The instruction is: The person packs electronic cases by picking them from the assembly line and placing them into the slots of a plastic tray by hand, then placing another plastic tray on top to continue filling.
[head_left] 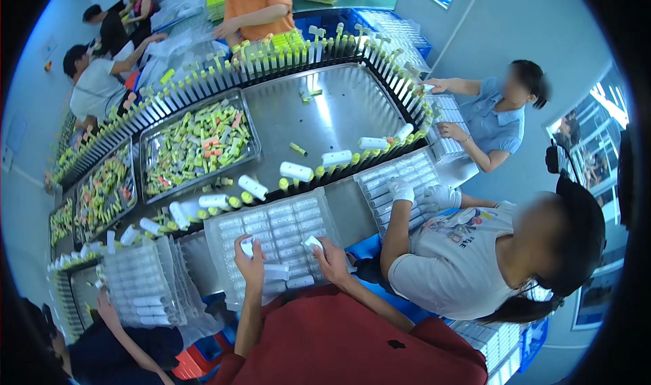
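A clear plastic tray with rows of molded compartments lies before me at the bench edge. Above its left part my left hand is closed on a small white plastic piece. My right hand, over the tray's right side, pinches another small white plastic piece. The exact kind of both pieces is too small to tell. Between my hands a white cylinder rests in the near rows, with a second white cylinder beside it.
Beyond the tray runs a black slotted rack holding yellow-green tubes, with white cylinders along it. A metal tray of mixed yellow-green and orange parts stands behind. To my right a gloved co-worker handles another clear tray; another person's hand touches stacked trays at left.
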`<state>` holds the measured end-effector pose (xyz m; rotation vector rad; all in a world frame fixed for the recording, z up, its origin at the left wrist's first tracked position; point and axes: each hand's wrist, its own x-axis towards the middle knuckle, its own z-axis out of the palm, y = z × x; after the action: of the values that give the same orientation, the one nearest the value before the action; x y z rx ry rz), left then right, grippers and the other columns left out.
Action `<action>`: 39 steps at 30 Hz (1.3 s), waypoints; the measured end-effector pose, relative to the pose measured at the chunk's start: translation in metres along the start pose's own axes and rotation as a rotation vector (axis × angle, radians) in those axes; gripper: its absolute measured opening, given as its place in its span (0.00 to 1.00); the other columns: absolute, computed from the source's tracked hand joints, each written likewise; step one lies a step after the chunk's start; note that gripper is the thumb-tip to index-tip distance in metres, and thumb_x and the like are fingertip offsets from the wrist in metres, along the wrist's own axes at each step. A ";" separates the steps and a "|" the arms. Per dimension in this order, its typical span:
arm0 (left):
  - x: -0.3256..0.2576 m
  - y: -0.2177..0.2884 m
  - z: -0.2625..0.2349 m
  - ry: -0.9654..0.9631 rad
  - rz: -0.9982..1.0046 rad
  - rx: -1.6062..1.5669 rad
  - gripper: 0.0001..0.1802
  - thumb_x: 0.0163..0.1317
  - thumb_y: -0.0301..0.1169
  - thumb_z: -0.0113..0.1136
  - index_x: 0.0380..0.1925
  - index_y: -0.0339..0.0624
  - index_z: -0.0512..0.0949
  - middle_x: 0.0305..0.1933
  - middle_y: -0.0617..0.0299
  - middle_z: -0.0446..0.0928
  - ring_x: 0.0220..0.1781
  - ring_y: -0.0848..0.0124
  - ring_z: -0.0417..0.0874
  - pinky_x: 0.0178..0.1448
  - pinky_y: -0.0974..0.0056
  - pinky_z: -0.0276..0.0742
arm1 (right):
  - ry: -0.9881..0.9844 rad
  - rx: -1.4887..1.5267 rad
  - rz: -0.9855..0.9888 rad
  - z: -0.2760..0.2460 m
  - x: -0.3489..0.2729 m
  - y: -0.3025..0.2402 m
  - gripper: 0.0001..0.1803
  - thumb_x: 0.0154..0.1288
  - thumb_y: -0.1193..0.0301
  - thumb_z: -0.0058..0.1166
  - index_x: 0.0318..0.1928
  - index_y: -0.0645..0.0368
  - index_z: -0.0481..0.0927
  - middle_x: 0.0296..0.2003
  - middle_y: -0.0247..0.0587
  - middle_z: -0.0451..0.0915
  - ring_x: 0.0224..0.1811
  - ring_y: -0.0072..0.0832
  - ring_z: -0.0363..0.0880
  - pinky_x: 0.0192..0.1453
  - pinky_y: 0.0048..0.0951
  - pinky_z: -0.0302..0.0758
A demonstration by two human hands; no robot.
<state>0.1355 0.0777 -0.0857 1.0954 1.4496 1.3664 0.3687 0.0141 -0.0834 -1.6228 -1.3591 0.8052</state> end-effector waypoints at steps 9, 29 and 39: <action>-0.010 -0.010 -0.002 -0.019 0.046 0.080 0.11 0.79 0.29 0.64 0.54 0.35 0.77 0.25 0.65 0.79 0.25 0.78 0.80 0.33 0.67 0.76 | -0.010 -0.100 -0.051 -0.004 -0.005 -0.007 0.19 0.82 0.59 0.57 0.61 0.60 0.80 0.42 0.61 0.86 0.42 0.60 0.85 0.45 0.53 0.79; -0.008 -0.012 0.000 0.001 0.077 0.134 0.08 0.78 0.27 0.61 0.50 0.33 0.77 0.23 0.64 0.80 0.25 0.76 0.82 0.34 0.66 0.78 | -0.016 -0.046 -0.067 -0.002 -0.007 -0.003 0.18 0.81 0.60 0.59 0.59 0.59 0.81 0.42 0.60 0.86 0.42 0.58 0.86 0.45 0.51 0.79; -0.002 0.004 -0.005 -0.202 0.168 0.198 0.13 0.79 0.33 0.61 0.56 0.37 0.79 0.23 0.65 0.81 0.26 0.77 0.81 0.34 0.68 0.76 | 0.030 -0.105 -0.080 -0.002 -0.007 -0.002 0.18 0.80 0.59 0.58 0.55 0.61 0.82 0.38 0.62 0.86 0.38 0.62 0.85 0.43 0.56 0.79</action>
<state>0.1319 0.0744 -0.0814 1.4680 1.3907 1.2032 0.3686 0.0072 -0.0808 -1.6427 -1.4565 0.6698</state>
